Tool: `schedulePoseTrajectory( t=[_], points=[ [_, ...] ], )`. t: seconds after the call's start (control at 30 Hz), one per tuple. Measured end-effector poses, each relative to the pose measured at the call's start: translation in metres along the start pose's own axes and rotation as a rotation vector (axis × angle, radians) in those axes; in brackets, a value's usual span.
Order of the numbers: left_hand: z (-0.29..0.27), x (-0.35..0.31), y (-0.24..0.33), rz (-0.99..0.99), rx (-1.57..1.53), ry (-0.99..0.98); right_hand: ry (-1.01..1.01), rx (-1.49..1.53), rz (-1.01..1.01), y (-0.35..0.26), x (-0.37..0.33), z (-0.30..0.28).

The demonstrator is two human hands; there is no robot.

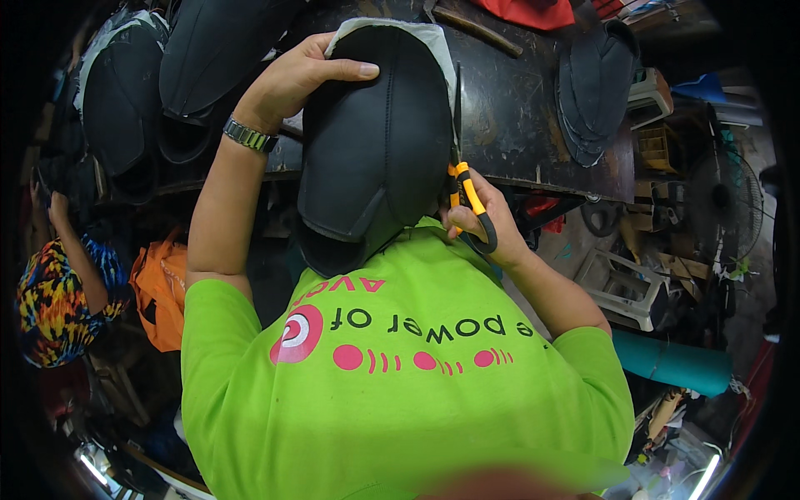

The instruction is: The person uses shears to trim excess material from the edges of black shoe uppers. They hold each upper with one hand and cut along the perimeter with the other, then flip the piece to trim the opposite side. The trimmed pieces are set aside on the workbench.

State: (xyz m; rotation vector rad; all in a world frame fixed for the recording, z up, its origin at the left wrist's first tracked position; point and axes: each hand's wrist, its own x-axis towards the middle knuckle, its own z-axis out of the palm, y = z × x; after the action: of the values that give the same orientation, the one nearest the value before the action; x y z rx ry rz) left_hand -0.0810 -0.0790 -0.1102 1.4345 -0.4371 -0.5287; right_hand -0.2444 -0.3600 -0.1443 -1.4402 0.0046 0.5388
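At the upper left of a black stitched shell, the left hand has its grip pinching the rim, thumb on top. The right hand's grip wraps yellow-and-black scissors, blades along the shell's right side. The shell overhangs the worktop's near edge; bare surface runs rightward to stacked black pieces. Farther out: a yellow crate, an orange bag, contents unclear.

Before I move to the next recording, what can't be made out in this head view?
Head view:
Left hand, most fingertips: hidden behind the black piece.
Black piece's far side: hidden by its near face.
Co-worker's hand, its fingers: too small and dark.
Reddish shape: blurred, cut off by the lower edge.
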Motion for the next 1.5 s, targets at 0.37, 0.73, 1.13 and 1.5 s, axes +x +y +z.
schedulePoseTrajectory(
  t=[0.37,0.73,1.13,1.5],
  points=[
    [-0.001,-0.006,-0.005,0.014,-0.039,0.005,0.005,0.088,0.037,-0.002,-0.005,0.009],
    [-0.012,-0.002,-0.002,-0.046,0.046,-0.064,-0.303,0.074,0.074,-0.005,-0.001,-0.011],
    [0.007,-0.002,0.007,-0.148,0.090,-0.176,-0.177,0.013,0.017,-0.013,0.006,-0.002],
    [0.004,0.000,0.005,-0.138,0.086,-0.196,-0.073,0.102,0.072,-0.011,-0.002,-0.006]
  ],
)
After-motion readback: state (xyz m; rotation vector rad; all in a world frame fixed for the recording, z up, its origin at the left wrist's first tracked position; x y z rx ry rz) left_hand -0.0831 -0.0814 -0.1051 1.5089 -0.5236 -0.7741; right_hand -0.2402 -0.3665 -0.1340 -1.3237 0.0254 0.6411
